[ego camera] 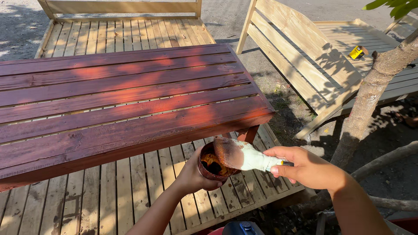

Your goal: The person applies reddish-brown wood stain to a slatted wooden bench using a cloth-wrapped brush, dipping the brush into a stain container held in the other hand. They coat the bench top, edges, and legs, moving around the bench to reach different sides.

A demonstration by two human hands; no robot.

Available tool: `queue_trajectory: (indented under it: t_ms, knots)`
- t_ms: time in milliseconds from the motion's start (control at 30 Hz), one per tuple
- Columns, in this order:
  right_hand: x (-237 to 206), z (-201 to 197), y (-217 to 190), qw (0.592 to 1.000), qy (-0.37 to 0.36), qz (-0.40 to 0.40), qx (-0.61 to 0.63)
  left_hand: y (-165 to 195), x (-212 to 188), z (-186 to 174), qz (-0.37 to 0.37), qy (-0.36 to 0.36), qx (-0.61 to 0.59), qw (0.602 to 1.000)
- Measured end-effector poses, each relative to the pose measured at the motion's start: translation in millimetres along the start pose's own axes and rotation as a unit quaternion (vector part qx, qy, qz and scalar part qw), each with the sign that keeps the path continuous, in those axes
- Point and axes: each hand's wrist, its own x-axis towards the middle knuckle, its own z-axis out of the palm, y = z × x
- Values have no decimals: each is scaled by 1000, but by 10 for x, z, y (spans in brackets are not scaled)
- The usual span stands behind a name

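My left hand (191,174) grips a small round can (212,163) with brown stain inside, held just below the near right corner of a red-brown stained slatted table (109,104). My right hand (300,167) holds a paint brush (239,155) by its handle. The brush's stained head rests over the can's rim, its pale ferrule pointing toward my right hand.
An unstained slatted wooden platform (122,196) lies under the table. A bare wooden bench (305,56) stands at the right with a small yellow object (356,52) on it. A tree trunk (370,95) rises at the right. A blue-topped container (244,228) sits at the bottom edge.
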Motion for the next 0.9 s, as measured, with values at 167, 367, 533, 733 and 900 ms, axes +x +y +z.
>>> queue_trajectory:
  t_ms: [167,367,533,733,900]
  knots:
    - [224,-476,520,985,-49,-90,-138,-98,368,472,-5,21,138,990]
    - [279,-995,705,949,54,-21,-310,-389,765,1271,74,65,-6,995]
    - [359,-1322,879,946,51,-127,-293,-575,966,1820,45,179,-13,983]
    - [629,-1519,1345,964,50,-12,-261,-786,1166,2164,43,253,-30,966]
    - [1094,-1485,1829,967,126,-141,-169,-1099,1382,2105,48,290,-24,956]
